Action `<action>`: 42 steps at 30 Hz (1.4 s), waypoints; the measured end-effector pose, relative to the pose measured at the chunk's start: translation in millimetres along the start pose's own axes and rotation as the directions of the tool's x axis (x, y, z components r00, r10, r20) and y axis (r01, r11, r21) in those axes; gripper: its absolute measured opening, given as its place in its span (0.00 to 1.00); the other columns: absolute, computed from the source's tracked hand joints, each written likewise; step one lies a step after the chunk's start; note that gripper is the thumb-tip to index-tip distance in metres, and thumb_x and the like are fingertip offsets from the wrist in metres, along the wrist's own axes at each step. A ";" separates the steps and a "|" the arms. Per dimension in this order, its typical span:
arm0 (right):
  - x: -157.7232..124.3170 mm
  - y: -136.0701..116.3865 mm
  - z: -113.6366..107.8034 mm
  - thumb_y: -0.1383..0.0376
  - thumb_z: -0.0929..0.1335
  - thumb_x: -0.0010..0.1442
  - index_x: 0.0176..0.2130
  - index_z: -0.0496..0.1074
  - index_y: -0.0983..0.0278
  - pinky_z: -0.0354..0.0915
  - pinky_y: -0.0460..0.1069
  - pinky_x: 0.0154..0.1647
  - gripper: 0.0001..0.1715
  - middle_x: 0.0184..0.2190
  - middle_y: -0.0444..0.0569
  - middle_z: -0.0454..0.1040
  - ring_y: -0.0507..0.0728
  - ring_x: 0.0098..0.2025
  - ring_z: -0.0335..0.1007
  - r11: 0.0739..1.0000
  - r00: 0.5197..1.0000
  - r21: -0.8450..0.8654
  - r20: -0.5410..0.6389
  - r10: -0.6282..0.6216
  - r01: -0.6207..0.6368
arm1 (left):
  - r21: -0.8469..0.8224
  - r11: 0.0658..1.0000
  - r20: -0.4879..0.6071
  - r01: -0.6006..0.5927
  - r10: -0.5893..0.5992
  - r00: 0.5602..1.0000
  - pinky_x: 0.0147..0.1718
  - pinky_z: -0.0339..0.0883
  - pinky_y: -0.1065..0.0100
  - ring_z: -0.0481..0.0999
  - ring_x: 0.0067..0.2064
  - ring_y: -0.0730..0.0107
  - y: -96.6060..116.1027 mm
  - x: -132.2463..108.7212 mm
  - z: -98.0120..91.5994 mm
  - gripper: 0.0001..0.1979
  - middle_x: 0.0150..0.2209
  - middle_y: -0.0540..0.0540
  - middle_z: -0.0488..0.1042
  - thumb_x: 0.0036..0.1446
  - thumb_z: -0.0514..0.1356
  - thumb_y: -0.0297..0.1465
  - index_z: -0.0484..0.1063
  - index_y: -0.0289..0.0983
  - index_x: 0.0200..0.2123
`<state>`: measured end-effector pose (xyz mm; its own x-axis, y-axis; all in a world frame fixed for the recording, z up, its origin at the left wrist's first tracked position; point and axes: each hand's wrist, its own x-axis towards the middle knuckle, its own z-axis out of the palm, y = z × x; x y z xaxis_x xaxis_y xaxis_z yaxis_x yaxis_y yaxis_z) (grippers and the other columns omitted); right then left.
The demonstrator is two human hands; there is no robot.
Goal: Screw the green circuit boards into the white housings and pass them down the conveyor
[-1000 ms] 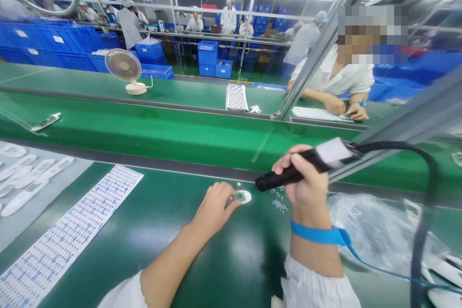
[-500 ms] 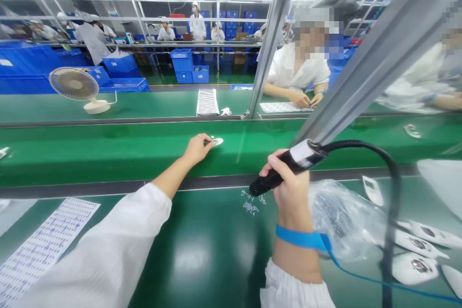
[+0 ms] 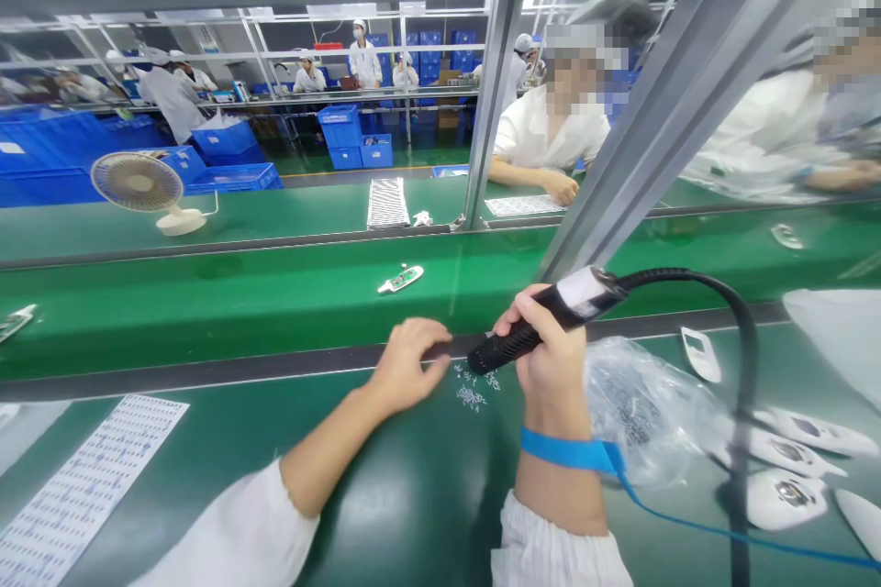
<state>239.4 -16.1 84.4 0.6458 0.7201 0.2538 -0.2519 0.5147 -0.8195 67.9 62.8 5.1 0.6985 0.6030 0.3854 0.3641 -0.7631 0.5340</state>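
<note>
My right hand is wrapped round a black electric screwdriver with a white label and a thick cable; a blue strap circles that wrist. The tool's tip hangs over small loose screws on the green worktop. Left of them, my left hand hovers at the worktop's far edge, fingers apart and nothing in it. Beyond it, a white shell with a green circuit board lies on the green belt. More white shells lie at the right, beside a clear plastic bag.
A printed label sheet lies at the left. A slanted metal post rises ahead at the right. Across the belt are a fan, a paper stack and a person in white. Another board piece is far left.
My left hand has let go of the white shell on the belt and come back toward the screws. My right hand still holds the screwdriver. The view has shifted slightly.
</note>
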 end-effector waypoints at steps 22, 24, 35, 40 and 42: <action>-2.3 -8.0 2.4 0.62 0.76 0.48 0.29 0.69 0.62 0.64 0.50 0.21 0.14 0.19 0.41 0.67 0.55 0.18 0.66 0.999 0.998 0.030 0.048 0.033 -0.035 | 0.069 0.998 0.104 0.005 -0.012 0.994 0.52 0.61 0.56 0.72 0.49 0.62 28.6 -20.6 15.8 0.06 0.44 0.46 0.77 0.66 0.55 0.31 0.72 0.39 0.40; -2.6 -7.4 3.1 0.62 0.76 0.48 0.29 0.69 0.62 0.63 0.50 0.21 0.14 0.19 0.41 0.67 0.55 0.18 0.66 0.999 0.998 0.030 0.054 0.031 -0.032 | 0.072 0.997 0.101 0.010 -0.018 0.995 0.52 0.61 0.56 0.72 0.49 0.62 28.4 -21.2 16.6 0.05 0.44 0.46 0.77 0.66 0.55 0.31 0.71 0.39 0.39; -2.4 -4.0 6.3 0.62 0.77 0.46 0.28 0.70 0.62 0.63 0.49 0.20 0.13 0.18 0.40 0.67 0.54 0.18 0.65 0.999 0.999 0.020 0.022 0.044 -0.045 | 0.093 0.995 0.078 0.031 -0.039 0.996 0.52 0.62 0.54 0.72 0.50 0.60 31.7 -22.2 16.4 0.03 0.46 0.46 0.76 0.65 0.58 0.31 0.69 0.40 0.41; -0.7 -6.3 3.4 0.62 0.76 0.45 0.28 0.71 0.62 0.63 0.49 0.21 0.13 0.18 0.41 0.68 0.54 0.18 0.65 0.996 0.999 0.088 -0.036 -0.008 0.011 | 0.102 0.994 -0.064 0.049 -0.042 0.997 0.52 0.63 0.53 0.71 0.53 0.56 38.0 -36.2 13.3 0.10 0.51 0.41 0.73 0.66 0.55 0.34 0.66 0.39 0.49; -1.4 -5.8 5.0 0.62 0.76 0.45 0.28 0.71 0.62 0.64 0.49 0.22 0.13 0.18 0.41 0.68 0.54 0.19 0.65 0.991 0.997 0.134 -0.080 -0.013 0.023 | 0.118 0.993 -0.100 0.032 -0.020 0.995 0.51 0.63 0.54 0.70 0.52 0.56 41.3 -46.0 12.2 0.09 0.50 0.40 0.73 0.67 0.54 0.34 0.66 0.39 0.48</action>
<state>236.4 -17.8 91.3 0.7044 0.6741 0.2224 -0.3307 0.5889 -0.7374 58.3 0.7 0.3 0.6262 0.6384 0.4476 0.4563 -0.7656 0.4535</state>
